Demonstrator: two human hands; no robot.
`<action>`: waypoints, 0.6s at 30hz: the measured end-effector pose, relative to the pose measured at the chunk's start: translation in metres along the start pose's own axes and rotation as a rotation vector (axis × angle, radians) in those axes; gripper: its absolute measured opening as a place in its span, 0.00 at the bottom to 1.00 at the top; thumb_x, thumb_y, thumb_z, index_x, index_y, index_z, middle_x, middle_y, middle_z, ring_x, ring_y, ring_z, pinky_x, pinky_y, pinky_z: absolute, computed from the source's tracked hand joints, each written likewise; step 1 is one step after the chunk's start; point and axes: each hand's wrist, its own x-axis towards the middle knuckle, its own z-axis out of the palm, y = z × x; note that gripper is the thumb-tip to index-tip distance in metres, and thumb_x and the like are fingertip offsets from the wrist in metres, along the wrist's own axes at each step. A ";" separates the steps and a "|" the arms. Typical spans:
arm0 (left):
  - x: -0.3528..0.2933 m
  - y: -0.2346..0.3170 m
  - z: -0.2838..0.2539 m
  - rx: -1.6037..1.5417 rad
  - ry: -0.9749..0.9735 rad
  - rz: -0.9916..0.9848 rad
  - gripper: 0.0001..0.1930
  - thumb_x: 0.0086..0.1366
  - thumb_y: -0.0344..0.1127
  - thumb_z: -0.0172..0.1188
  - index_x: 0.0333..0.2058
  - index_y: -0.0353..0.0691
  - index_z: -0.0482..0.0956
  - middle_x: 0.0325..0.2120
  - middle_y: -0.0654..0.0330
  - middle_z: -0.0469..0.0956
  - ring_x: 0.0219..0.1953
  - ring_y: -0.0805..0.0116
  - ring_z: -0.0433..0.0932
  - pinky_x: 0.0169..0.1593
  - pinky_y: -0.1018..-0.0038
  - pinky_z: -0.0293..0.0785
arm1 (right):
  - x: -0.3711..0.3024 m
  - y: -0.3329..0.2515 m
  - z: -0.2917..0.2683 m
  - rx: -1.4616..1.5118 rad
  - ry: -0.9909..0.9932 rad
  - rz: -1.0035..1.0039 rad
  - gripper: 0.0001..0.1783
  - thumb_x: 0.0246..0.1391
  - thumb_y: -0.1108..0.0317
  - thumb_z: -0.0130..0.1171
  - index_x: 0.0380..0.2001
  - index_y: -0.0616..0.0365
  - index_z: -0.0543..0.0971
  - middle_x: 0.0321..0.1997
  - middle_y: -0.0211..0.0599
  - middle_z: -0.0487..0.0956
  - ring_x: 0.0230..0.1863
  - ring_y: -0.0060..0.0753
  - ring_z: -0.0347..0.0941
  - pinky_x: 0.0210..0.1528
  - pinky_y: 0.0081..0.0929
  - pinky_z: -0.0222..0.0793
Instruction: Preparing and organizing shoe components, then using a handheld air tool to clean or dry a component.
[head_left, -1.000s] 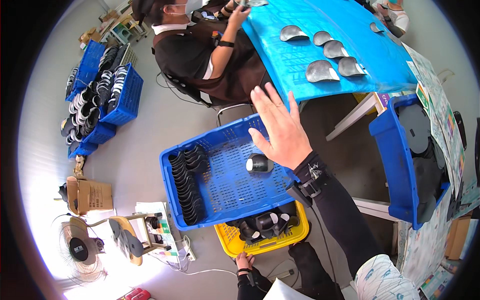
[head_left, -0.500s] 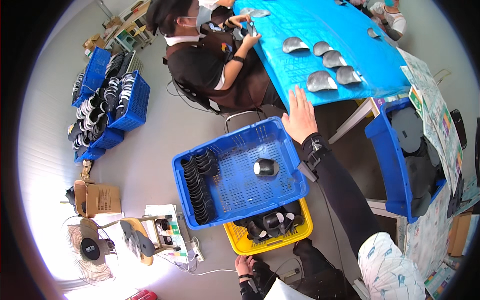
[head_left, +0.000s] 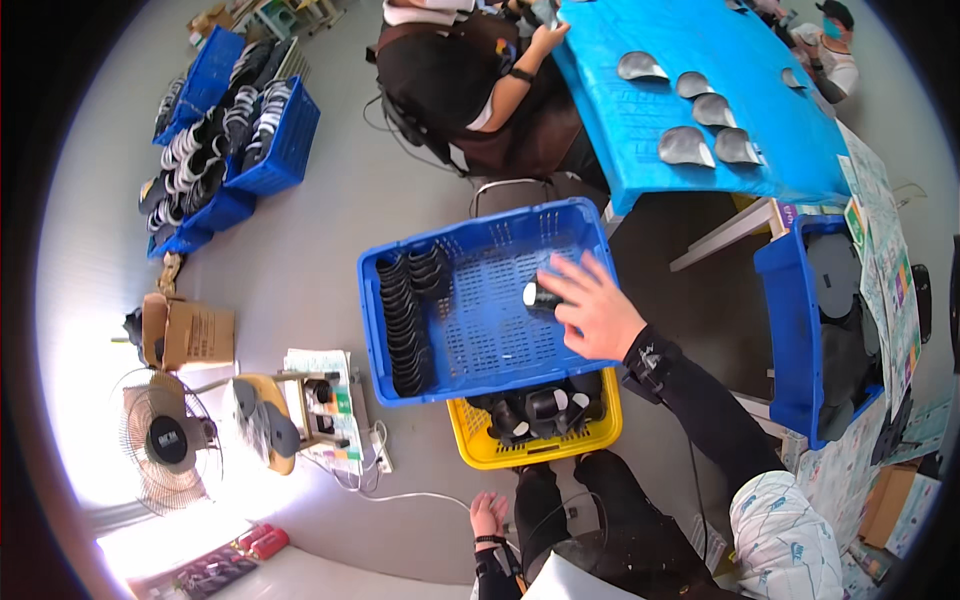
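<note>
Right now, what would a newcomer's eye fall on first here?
Probably the large blue crate in the middle, with nested black pieces along its left side and the right hand over a single black piece further right. Next comes the blue table cover at the upper right, carrying dark curved pieces, then the yellow basket at the crate's near edge.

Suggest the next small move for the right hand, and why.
Probably close the right hand around the lone black piece: the spread fingers partly cover it, though contact is unclear, and it lies apart from the black rows in the blue basket.
</note>
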 end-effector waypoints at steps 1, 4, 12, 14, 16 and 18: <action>0.001 0.001 0.011 0.034 -0.007 -0.027 0.19 0.72 0.35 0.55 0.58 0.37 0.66 0.47 0.50 0.78 0.43 0.50 0.84 0.42 0.64 0.85 | -0.003 -0.010 0.013 0.101 -0.309 0.208 0.20 0.47 0.67 0.59 0.47 0.46 0.80 0.45 0.44 0.81 0.50 0.49 0.76 0.54 0.53 0.69; -0.002 -0.005 0.022 0.077 -0.041 -0.056 0.18 0.73 0.35 0.54 0.58 0.36 0.67 0.46 0.50 0.79 0.44 0.48 0.84 0.44 0.62 0.85 | -0.028 -0.030 0.050 0.113 -0.540 0.279 0.35 0.54 0.64 0.56 0.67 0.34 0.70 0.20 0.41 0.78 0.22 0.48 0.77 0.29 0.45 0.74; -0.012 -0.016 0.035 0.076 -0.094 -0.074 0.17 0.74 0.33 0.52 0.58 0.35 0.66 0.46 0.48 0.79 0.40 0.52 0.85 0.39 0.67 0.86 | -0.069 -0.042 0.056 0.154 -0.671 0.367 0.32 0.54 0.65 0.56 0.64 0.37 0.74 0.26 0.45 0.82 0.30 0.50 0.80 0.36 0.47 0.75; -0.011 -0.020 0.033 0.062 -0.099 -0.078 0.17 0.74 0.33 0.51 0.58 0.35 0.66 0.46 0.48 0.79 0.39 0.52 0.86 0.39 0.67 0.86 | -0.074 -0.042 0.053 0.159 -0.667 0.367 0.32 0.54 0.65 0.56 0.64 0.37 0.74 0.26 0.45 0.82 0.30 0.50 0.80 0.36 0.47 0.76; -0.012 -0.021 0.034 0.063 -0.107 -0.079 0.17 0.75 0.33 0.51 0.58 0.35 0.66 0.45 0.48 0.79 0.39 0.52 0.86 0.38 0.67 0.86 | -0.076 -0.044 0.050 0.158 -0.657 0.376 0.32 0.54 0.65 0.56 0.64 0.37 0.74 0.26 0.45 0.82 0.30 0.50 0.81 0.37 0.46 0.76; -0.011 -0.023 0.034 0.060 -0.107 -0.078 0.17 0.74 0.33 0.52 0.58 0.35 0.67 0.45 0.49 0.79 0.39 0.52 0.86 0.38 0.67 0.86 | -0.077 -0.044 0.047 0.161 -0.655 0.380 0.32 0.54 0.65 0.56 0.64 0.38 0.74 0.27 0.45 0.82 0.30 0.50 0.81 0.37 0.47 0.76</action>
